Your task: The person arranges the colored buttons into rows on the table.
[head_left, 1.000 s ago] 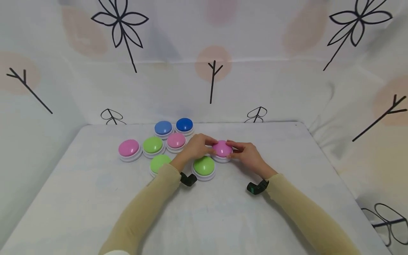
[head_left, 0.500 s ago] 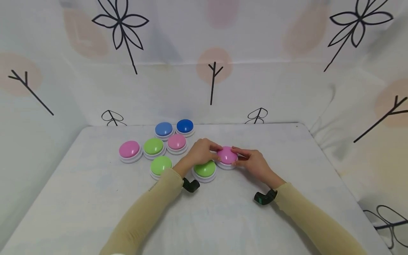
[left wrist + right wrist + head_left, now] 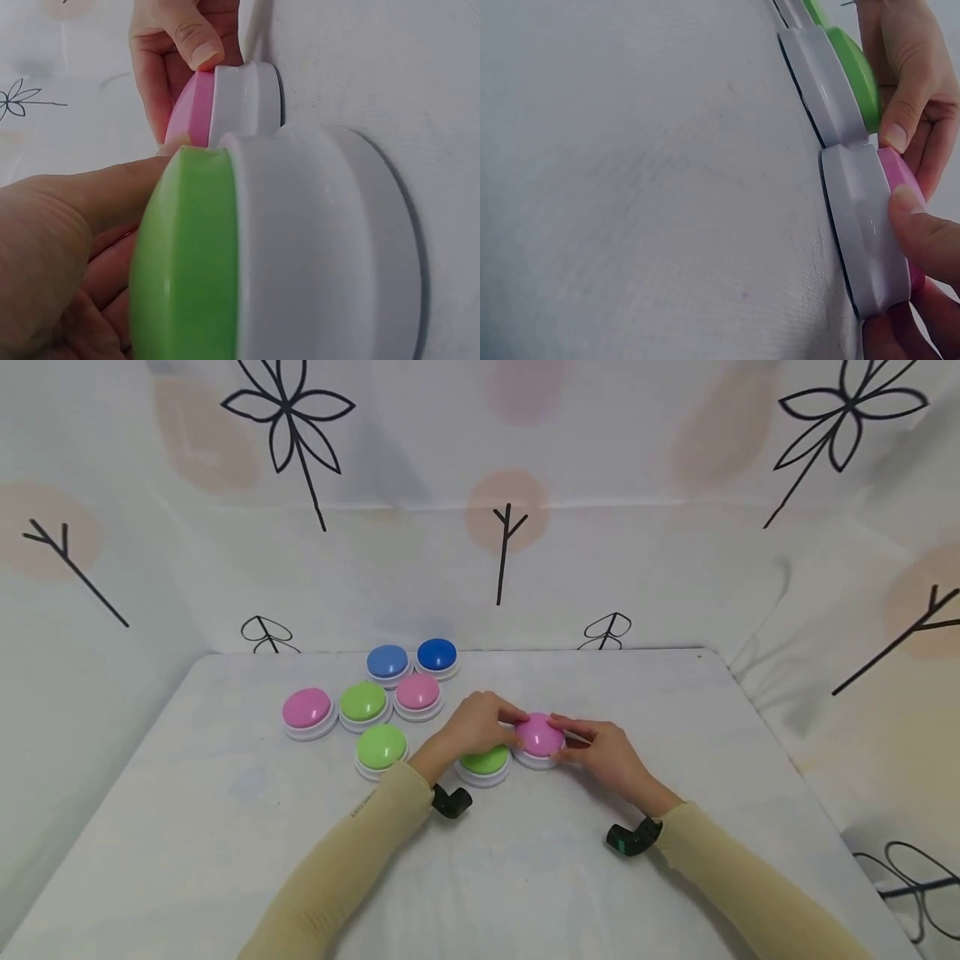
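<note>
Pink button sits between left hand and right hand; fingers of both grip its sides.

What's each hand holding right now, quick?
Left hand: closed on the left side of the rightmost pink button.
Right hand: closed on the right side of that same button.

Soft light's falling evenly, glinting off the buttons, faint shadow by the right sleeve, wrist views running dimmer.
</note>
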Demonstrator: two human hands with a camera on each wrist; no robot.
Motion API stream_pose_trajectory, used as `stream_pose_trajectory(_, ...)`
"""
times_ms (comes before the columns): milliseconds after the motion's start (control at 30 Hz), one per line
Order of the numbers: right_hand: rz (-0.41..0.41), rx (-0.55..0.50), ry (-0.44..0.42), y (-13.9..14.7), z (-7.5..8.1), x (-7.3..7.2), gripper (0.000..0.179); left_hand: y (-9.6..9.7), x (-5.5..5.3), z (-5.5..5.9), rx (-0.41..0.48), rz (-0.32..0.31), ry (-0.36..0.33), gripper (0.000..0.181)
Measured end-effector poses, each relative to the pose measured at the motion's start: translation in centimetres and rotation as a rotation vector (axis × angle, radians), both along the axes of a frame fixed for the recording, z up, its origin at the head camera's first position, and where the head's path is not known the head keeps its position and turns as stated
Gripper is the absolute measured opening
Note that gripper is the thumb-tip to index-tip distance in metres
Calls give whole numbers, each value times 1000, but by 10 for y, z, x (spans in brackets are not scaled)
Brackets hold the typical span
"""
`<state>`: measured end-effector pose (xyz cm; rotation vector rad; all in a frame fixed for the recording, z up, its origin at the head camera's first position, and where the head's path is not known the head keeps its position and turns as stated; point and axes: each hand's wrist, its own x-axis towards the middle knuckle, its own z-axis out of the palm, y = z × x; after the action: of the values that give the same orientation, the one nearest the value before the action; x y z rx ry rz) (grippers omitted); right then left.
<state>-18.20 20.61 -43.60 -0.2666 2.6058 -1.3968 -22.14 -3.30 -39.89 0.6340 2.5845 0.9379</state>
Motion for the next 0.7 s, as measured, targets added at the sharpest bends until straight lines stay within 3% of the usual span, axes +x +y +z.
stream_pose_trajectory(367, -1, 0, 17, 1, 3, 12, 54, 1, 5, 4, -34, -29, -8, 41)
stream_pose_trajectory(700, -16, 5, 20, 0, 6, 24, 54, 2, 10, 0, -41, -39, -5, 42)
